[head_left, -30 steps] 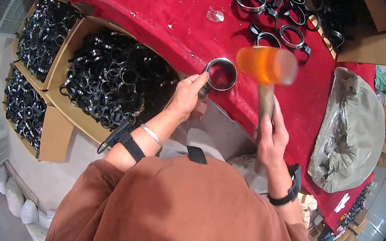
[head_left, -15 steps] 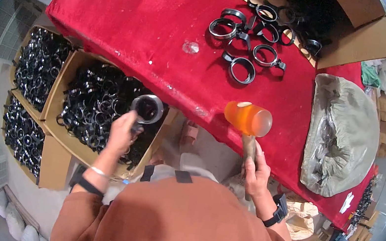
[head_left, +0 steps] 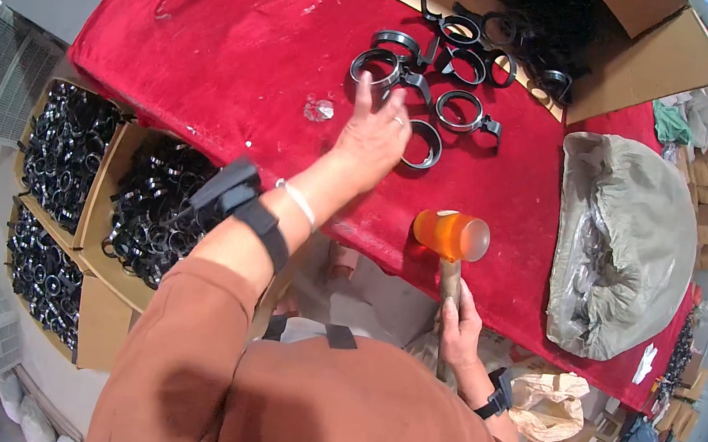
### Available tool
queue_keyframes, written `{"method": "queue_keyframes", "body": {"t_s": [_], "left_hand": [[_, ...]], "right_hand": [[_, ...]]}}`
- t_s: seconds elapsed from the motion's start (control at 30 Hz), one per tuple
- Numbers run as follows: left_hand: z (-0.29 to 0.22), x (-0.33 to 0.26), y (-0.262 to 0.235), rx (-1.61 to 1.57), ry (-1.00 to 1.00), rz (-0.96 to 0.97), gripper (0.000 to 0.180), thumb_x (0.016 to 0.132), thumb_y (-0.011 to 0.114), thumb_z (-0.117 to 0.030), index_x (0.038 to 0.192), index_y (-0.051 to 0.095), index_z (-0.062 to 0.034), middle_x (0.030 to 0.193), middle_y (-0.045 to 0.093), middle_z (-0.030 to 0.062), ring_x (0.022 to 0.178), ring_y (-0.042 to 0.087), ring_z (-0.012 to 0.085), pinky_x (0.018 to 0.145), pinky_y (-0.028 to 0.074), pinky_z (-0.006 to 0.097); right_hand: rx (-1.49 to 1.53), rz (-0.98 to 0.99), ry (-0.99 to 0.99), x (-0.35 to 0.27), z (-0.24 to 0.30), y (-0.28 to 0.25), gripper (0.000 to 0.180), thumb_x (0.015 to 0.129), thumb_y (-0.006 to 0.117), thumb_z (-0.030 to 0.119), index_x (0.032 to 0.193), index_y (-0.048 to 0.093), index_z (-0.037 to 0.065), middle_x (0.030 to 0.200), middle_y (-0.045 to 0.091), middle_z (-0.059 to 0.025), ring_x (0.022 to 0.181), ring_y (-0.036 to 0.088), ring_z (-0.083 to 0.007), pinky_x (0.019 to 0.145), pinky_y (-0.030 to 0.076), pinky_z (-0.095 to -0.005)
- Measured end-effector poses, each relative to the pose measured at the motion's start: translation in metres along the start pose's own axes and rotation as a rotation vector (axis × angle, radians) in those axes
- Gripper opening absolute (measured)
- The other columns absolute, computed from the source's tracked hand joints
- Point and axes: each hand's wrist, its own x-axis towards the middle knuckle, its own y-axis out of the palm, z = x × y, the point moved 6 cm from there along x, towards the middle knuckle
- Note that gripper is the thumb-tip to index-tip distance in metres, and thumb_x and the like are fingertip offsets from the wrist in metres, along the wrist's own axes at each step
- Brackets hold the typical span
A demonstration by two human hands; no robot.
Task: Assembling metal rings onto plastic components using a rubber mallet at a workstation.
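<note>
My left hand (head_left: 371,141) reaches over the red-covered table with its fingers apart. Its fingertips are at the near edge of a black ring with a silver rim and a side arm (head_left: 376,69); whether they touch it I cannot tell. Another black ring (head_left: 434,153) lies just right of the hand, partly hidden by it. Several similar rings are grouped beyond, one of them a ring with a bracket (head_left: 460,109). Wrapped round a wooden handle, my right hand (head_left: 461,329) holds a mallet (head_left: 452,236) with a translucent orange head, upright near the table's front edge.
An open cardboard box (head_left: 651,69) with black parts stands at the back right. A grey-green padded cushion (head_left: 619,252) lies on the table's right side. At the lower left, cardboard boxes (head_left: 104,175) brim with black rings. A paper sack (head_left: 551,401) stands by my right forearm.
My left hand has moved from above the box of rings, where it held a ring, up to the rings on the table. That ring is out of the hand. The right hand still grips the mallet.
</note>
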Motion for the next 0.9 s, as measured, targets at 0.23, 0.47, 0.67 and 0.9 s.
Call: {"method": "queue_keyframes", "body": {"t_s": [0.23,0.47,0.67,0.9], "left_hand": [[0.015,-0.025,-0.011,-0.639,-0.217,0.305,0.022,0.088,0.052,-0.023,0.100,0.055,-0.0049,0.090,0.061,0.0120,0.092,0.057,0.0271,0.096,0.024,0.062],[-0.001,-0.157,-0.014,-1.247,-0.845,0.427,0.027,0.088,0.060,-0.017,0.103,0.052,0.0037,0.067,0.055,0.0064,0.063,0.051,0.0105,0.060,0.045,0.030],[-0.038,-0.203,0.037,-1.482,-0.960,0.337,0.036,0.088,0.056,-0.030,0.105,0.051,0.0015,0.090,0.060,0.0120,0.087,0.055,0.0228,0.077,0.044,0.037],[-0.037,-0.182,0.027,-1.401,-1.118,0.393,0.050,0.088,0.050,-0.050,0.078,0.053,-0.0007,0.082,0.062,0.0210,0.084,0.060,0.0368,0.076,0.042,0.046]], "right_hand": [[-0.036,-0.029,-0.053,0.002,0.006,0.001,0.043,0.092,0.049,0.017,0.132,0.044,0.003,0.069,0.053,-0.0034,0.058,0.052,-0.0105,0.057,0.046,-0.0266],[-0.012,-0.018,0.111,-0.004,-0.001,0.003,0.045,0.092,0.051,0.016,0.134,0.042,0.002,0.072,0.053,-0.0010,0.062,0.050,-0.0088,0.060,0.046,-0.0257],[-0.116,0.005,-0.098,0.003,0.002,0.017,0.045,0.096,0.046,0.014,0.139,0.036,0.006,0.074,0.049,0.0018,0.057,0.046,-0.0052,0.050,0.041,-0.0199],[-0.123,-0.011,-0.082,-0.008,0.033,0.015,0.049,0.095,0.047,0.013,0.142,0.033,0.008,0.074,0.051,0.0012,0.058,0.047,-0.0054,0.051,0.041,-0.0191]]}}
